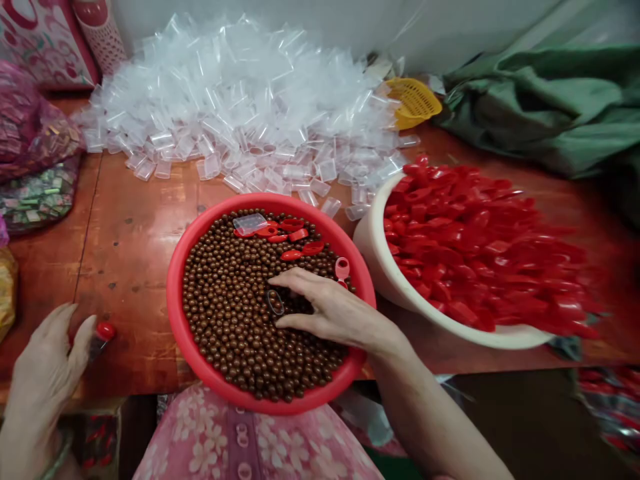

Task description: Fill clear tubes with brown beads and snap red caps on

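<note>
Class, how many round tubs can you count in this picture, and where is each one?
2: a red tub holding brown balls, and a white tub to its right, heaped with red plastic pieces. More may be hidden.

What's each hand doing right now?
Left hand: open, red-capped container beside its thumb.
Right hand: thumb and fingers around a clear container among brown beads; grip can't be told.

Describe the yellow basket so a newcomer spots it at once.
Across the red-brown table, find the big heap of clear plastic containers. At its right end, before the green cloth, sits a slotted basket. Its bright yellow sets it apart from both.
</note>
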Demonstrator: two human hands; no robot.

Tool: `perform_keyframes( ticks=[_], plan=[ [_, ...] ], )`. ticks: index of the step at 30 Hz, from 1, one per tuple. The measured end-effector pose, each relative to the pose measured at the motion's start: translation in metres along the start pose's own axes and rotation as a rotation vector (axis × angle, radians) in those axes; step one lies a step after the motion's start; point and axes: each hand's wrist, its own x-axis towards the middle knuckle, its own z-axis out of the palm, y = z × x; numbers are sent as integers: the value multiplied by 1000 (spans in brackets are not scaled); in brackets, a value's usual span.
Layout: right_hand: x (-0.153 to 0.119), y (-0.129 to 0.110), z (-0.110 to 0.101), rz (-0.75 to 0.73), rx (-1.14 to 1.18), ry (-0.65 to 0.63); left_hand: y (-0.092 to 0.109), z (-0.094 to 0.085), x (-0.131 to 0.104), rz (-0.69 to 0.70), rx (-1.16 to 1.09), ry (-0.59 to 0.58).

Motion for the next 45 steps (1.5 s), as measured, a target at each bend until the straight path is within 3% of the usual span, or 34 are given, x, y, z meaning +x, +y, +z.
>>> perform_keyframes(
  ticks=[3, 6, 8, 11, 13, 15, 18, 23, 28, 34, 36, 38, 41, 45],
  plan=[
    [7, -5, 7, -35, -7, -5, 36, 17, 16, 3, 117, -19],
    [10, -2, 9, -38, 38, 68, 77, 44, 34, 228, -14, -57],
    [10, 2, 7, -22, 105, 184, 97, 64, 42, 322, -79, -38],
    [8, 6, 5, -19, 154, 342, 111, 86, 45, 368, -113, -24],
    [6, 5, 6, -53, 128, 327, 114, 92, 44, 381, -94, -44],
    [5, 4, 8, -80, 89, 298, 115, 92, 42, 379, -100, -90],
    [5, 2, 11, -53, 28, 370, 121, 87, 42, 368, -142, -232],
    [6, -6, 15, -97, 153, 235, 140, 88, 43, 409, -238, -429],
    [6, -20, 19, -92, 185, 217, 151, 98, 38, 342, -214, -419],
    [3, -22, 9, -114, 167, 260, 148, 99, 41, 282, -281, -310],
    [-3, -16, -2, -68, -16, 335, 147, 94, 45, 267, -309, -269],
    [-11, -9, -12, 50, -366, 383, 147, 87, 50, 266, -328, -281],
    [-22, 2, -21, 282, -821, 275, 147, 82, 56, 288, -283, -364],
    [-26, 10, -19, 369, -925, 218, 144, 84, 60, 247, -296, -312]
  ],
)
